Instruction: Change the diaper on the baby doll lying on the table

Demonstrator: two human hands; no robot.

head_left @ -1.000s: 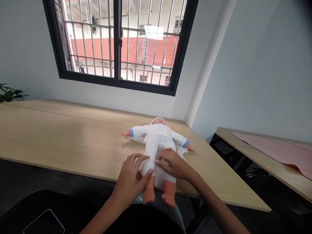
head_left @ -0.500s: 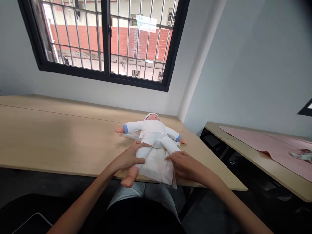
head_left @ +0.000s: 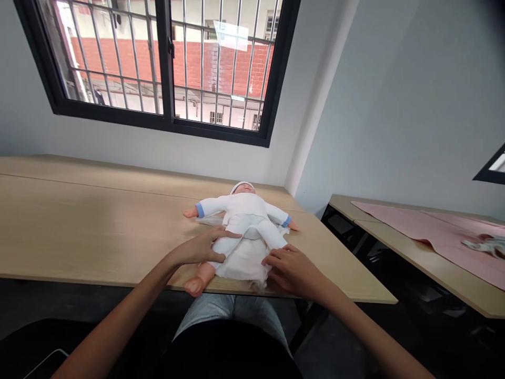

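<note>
A baby doll [head_left: 246,205] in a white suit with blue cuffs and a white cap lies on its back, its feet toward me. My left hand [head_left: 205,246] grips the doll's leg at the left, thumb and fingers astride it; that bare foot sticks out at the table edge. Between the legs a thin white cloth [head_left: 242,259] is spread, its near edge crumpled. At the right, my right hand [head_left: 294,271] has its fingers curled on the cloth's edge, beside the doll's other leg. That leg's foot is hidden by the hand.
The doll lies on a light wooden table [head_left: 98,226] below a barred window [head_left: 169,68]. To the right, a second table [head_left: 398,242] bears a pink sheet [head_left: 426,226] and a patterned cloth [head_left: 489,245]. A gap separates the tables.
The near right part of the white cloth, which hung out toward me, is now drawn in and bunched near my right hand. My left hand stays on the leg; the view has shifted slightly.
</note>
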